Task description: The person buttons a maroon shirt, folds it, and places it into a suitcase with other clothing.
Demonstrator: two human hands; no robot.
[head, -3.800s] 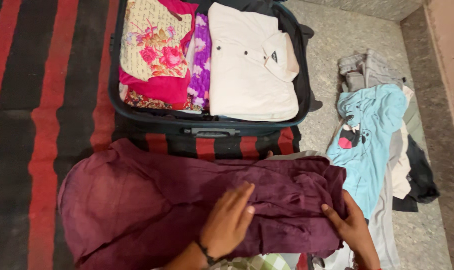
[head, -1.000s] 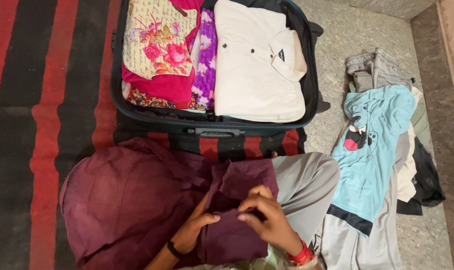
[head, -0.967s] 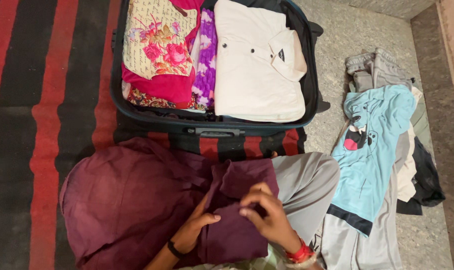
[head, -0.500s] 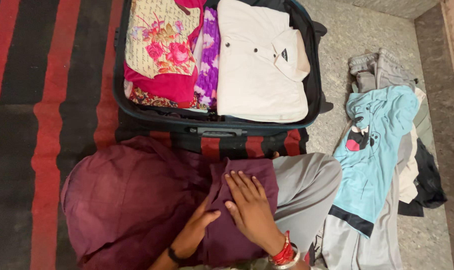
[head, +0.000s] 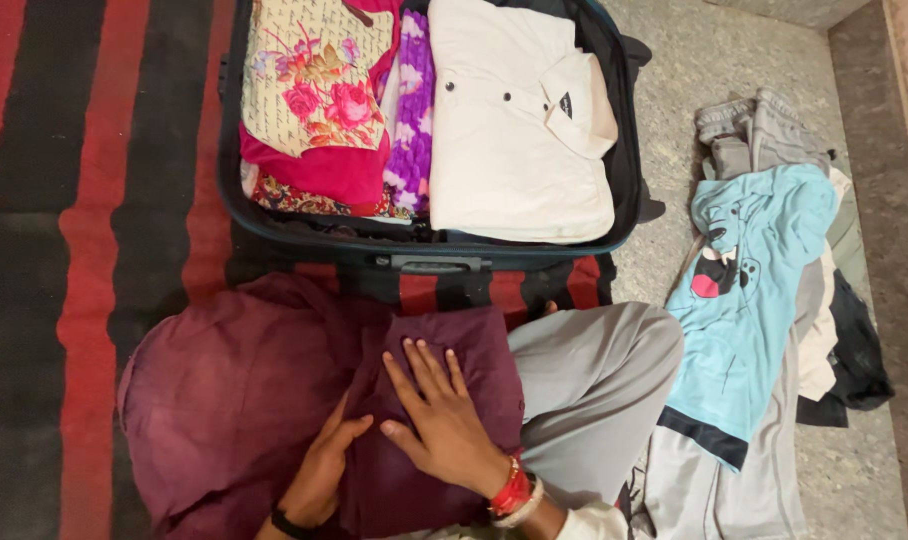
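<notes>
A maroon garment [head: 214, 400] lies spread on the rug in front of me, its right part folded over into a thick flap. My right hand [head: 436, 415], with red and white bangles at the wrist, lies flat and open on top of that flap. My left hand [head: 324, 470], with a black wristband, rests against the flap's left edge with fingers loosely curled. Just beyond stands an open dark suitcase [head: 614, 150] holding a folded cream polo shirt [head: 519, 130], a floral cream cloth [head: 309, 80], and pink and purple garments.
My knee in grey trousers [head: 594, 390] is to the right of the garment. A pile of clothes topped by a light blue printed T-shirt [head: 749, 290] lies on the stone floor at right. A red-and-black striped rug [head: 74, 200] covers the left side.
The garment's right side has been folded over to the left. My right hand went from pinching the cloth to lying flat on it, and both hands with the flap shifted left.
</notes>
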